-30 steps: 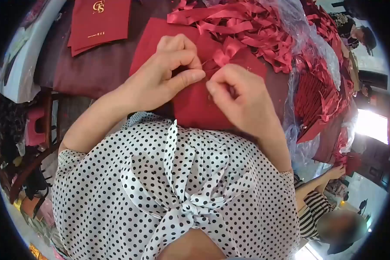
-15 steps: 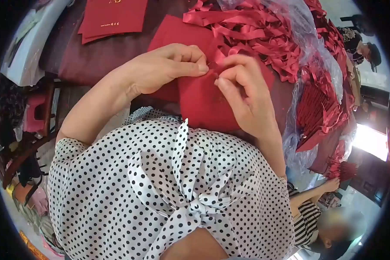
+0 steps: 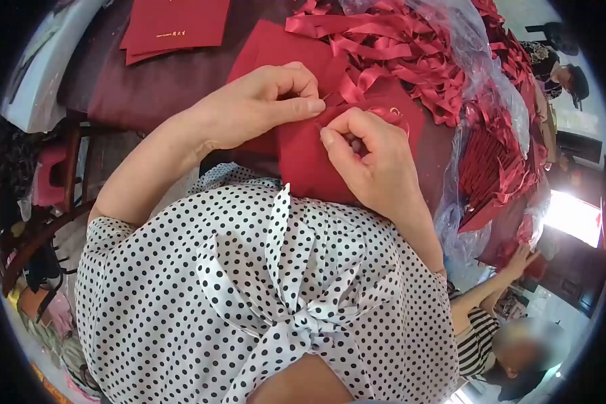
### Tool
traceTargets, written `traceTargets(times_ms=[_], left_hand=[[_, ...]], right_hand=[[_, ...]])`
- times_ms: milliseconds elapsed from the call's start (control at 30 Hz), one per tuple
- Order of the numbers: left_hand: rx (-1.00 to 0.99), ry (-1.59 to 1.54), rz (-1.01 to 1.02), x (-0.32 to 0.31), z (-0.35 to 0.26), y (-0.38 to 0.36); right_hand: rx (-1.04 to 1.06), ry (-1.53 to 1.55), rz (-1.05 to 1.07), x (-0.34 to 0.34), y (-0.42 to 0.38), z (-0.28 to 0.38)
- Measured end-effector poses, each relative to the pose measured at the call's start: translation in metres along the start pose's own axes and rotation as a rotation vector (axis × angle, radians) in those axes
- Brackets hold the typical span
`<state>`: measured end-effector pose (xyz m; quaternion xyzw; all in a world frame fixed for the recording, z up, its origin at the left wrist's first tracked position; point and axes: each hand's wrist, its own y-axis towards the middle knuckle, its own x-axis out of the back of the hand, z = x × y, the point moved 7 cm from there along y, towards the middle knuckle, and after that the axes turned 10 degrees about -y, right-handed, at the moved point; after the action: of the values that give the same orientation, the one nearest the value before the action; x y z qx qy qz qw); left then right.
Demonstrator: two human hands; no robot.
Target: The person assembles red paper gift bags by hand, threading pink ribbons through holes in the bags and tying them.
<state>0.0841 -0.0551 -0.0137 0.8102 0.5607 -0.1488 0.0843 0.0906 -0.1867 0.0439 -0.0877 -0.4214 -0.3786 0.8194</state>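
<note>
Dark maroon cloth [image 3: 165, 84] lies beneath the flat red paper piece [image 3: 303, 165]. The right hand [image 3: 380, 158] has dipped, uncovering more of the glossy red ribbon [image 3: 357, 84]; its narrow pinch now meets the work beside the left hand's [image 3: 252, 111] equally narrow one, any gripped strand too small to tell.

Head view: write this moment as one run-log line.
left hand: fingertips together | right hand: fingers curled | both: over red packet | ribbon pile: beyond hands
</note>
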Motion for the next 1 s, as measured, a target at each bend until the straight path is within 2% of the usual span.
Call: traceTargets(times_ms=[100, 167, 200, 267, 400, 433, 500, 533, 600, 667, 733, 900, 967, 1000], left_hand=[[-0.013, 0.116, -0.007, -0.004, -0.007, -0.006], [-0.298, 0.541, -0.07, -0.01, -0.028, -0.014], [-0.359, 0.636, -0.122, -0.015, -0.036, -0.019], [-0.54, 0.827, -0.239, -0.028, -0.051, -0.033], [-0.636, 0.896, -0.345, -0.038, -0.057, -0.03], [-0.637, 0.903, -0.349, -0.038, -0.057, -0.032], [-0.573, 0.73, -0.303, -0.034, -0.054, -0.033], [-0.504, 0.69, -0.235, -0.034, -0.051, -0.032], [-0.435, 0.676, -0.137, -0.036, -0.047, -0.032], [-0.437, 0.677, -0.108, -0.033, -0.049, -0.032], [-0.282, 0.542, 0.01, -0.029, -0.049, -0.029], [-0.175, 0.627, 0.118, -0.02, -0.064, -0.014], [-0.023, 0.77, 0.313, -0.026, -0.061, -0.008], [0.051, 0.769, 0.346, -0.029, -0.06, -0.004]], right_hand=[[0.011, -0.024, 0.009, -0.002, 0.002, 0.003], [0.061, -0.068, -0.008, -0.003, 0.005, 0.01], [0.061, -0.072, -0.012, -0.005, 0.005, 0.013], [0.198, -0.303, -0.176, -0.005, 0.002, 0.031], [0.269, -0.598, -0.205, 0.002, 0.003, 0.037], [0.276, -0.594, -0.209, 0.001, 0.002, 0.035], [0.153, -0.183, -0.157, 0.002, 0.003, 0.013], [0.017, -0.053, -0.026, 0.002, 0.003, 0.009], [-0.134, 0.135, -0.034, -0.001, 0.0, 0.004], [-0.112, 0.128, -0.035, -0.003, 0.0, 0.0], [0.117, -0.014, -0.11, -0.003, -0.002, 0.007], [0.116, -0.07, -0.115, -0.003, -0.005, 0.015], [0.128, -0.126, -0.139, -0.005, -0.007, 0.014], [0.122, -0.134, -0.146, -0.002, -0.007, 0.014]])
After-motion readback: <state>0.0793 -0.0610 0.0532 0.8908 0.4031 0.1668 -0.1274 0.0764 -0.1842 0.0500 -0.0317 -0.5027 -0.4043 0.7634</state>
